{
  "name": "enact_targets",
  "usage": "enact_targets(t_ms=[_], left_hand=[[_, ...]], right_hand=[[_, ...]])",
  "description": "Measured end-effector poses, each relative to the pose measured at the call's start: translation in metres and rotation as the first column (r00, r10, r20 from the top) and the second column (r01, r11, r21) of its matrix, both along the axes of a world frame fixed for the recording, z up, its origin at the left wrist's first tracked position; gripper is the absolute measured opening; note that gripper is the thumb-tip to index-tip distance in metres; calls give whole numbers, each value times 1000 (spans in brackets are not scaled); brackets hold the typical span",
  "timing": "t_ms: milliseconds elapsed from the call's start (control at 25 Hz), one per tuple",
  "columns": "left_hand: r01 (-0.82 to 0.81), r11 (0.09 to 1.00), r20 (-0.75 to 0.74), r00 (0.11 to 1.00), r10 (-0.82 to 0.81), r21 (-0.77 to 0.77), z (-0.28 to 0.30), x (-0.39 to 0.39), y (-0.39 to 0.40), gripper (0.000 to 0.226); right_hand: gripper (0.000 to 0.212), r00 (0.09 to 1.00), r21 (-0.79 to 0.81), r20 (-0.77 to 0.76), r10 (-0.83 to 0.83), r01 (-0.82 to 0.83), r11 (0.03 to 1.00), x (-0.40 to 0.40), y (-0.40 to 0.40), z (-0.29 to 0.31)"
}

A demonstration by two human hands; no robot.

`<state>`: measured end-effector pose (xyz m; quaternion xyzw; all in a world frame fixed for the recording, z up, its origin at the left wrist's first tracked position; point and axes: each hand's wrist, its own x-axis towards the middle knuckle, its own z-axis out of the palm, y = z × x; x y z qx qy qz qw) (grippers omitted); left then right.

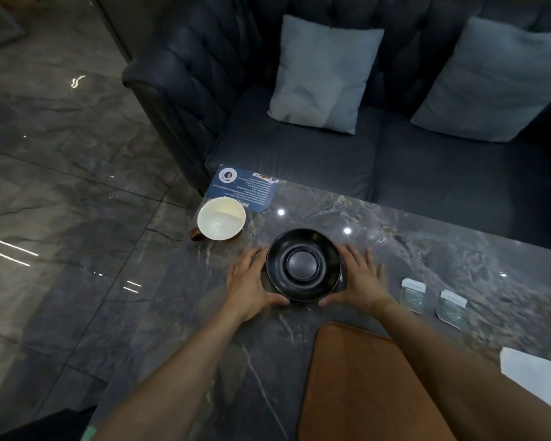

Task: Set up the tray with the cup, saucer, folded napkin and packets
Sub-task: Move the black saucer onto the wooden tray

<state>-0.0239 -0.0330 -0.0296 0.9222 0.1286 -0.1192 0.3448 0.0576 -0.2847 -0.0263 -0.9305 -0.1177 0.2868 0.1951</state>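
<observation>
Black saucer (303, 265) between left hand (250, 283), right hand (361, 281); two-handed grip holding rim.

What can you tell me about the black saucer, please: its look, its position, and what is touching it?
The black saucer is round and glossy, probably glazed ceramic, with a raised ring around a central well. It is empty and seems to rest on the marble table, beyond the brown tray. The left hand and right hand cup its opposite edges, with the thumbs at its near rim.
</observation>
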Motion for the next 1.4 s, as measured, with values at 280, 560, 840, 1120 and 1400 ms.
enact_targets(t_ms=[280,560,840,1120,1400], left_hand=[[32,999,47,998,-31,-16,15,-51,-25,121],[134,991,-7,991,-134,1,10,-101,-56,124],[229,972,-37,973,-227,60,4,-139,-85,128],[306,948,-100,950,-297,89,-3,-157,-100,126],[376,914,-180,920,-349,153,-12,-159,-103,125]], right_hand=[[134,999,44,26,-47,46,998,-63,-28,22],[130,994,35,60,-93,91,995,-136,-63,29],[134,982,22,9,-190,190,982,-198,-94,17],[136,968,-36,-34,-247,246,969,-233,-111,-1],[137,956,-49,-63,-285,282,958,-243,-112,-12]])
